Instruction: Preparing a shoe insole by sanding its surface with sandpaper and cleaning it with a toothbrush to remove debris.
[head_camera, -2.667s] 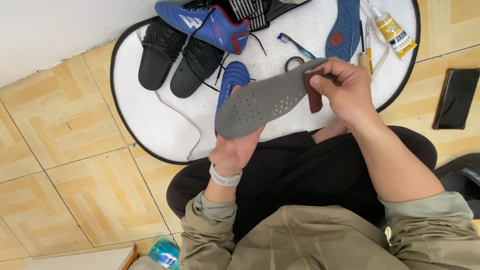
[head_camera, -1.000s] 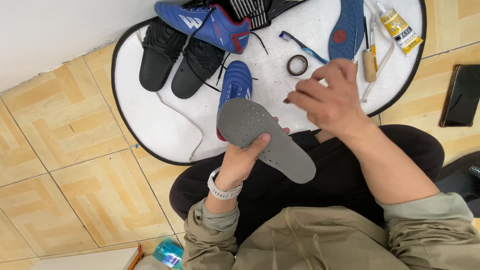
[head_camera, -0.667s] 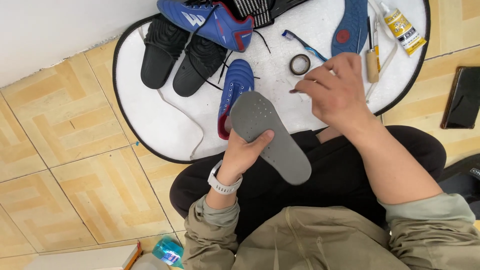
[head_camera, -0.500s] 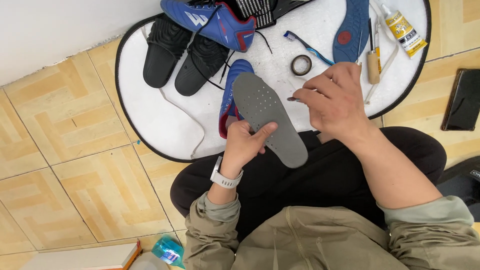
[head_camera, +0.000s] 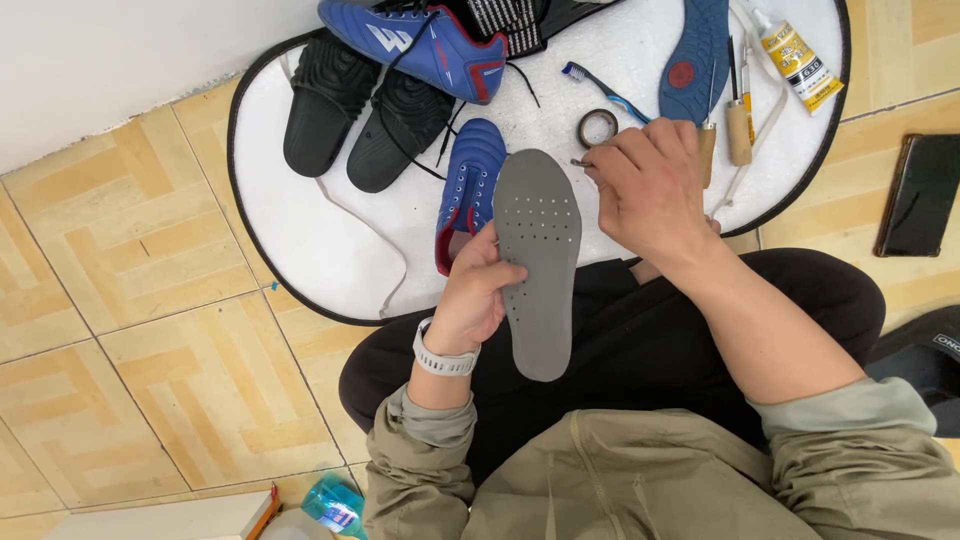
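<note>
Left hand (head_camera: 480, 285) grip on upright grey insole (head_camera: 537, 262).

The flat grey foam shoe insole (head_camera: 537, 262) is held above the person's black-trousered lap, its long axis running almost straight up and down in the view, rounded toe end pointing away from the body and narrower heel end toward it. Its upper half carries a field of small punched holes (the lower half is plain). The left hand (head_camera: 472, 300) grips its left edge near the middle. Just right of the insole's toe end, the right hand (head_camera: 650, 190) pinches a small dark thin object (head_camera: 579, 162), too small to identify.
</note>
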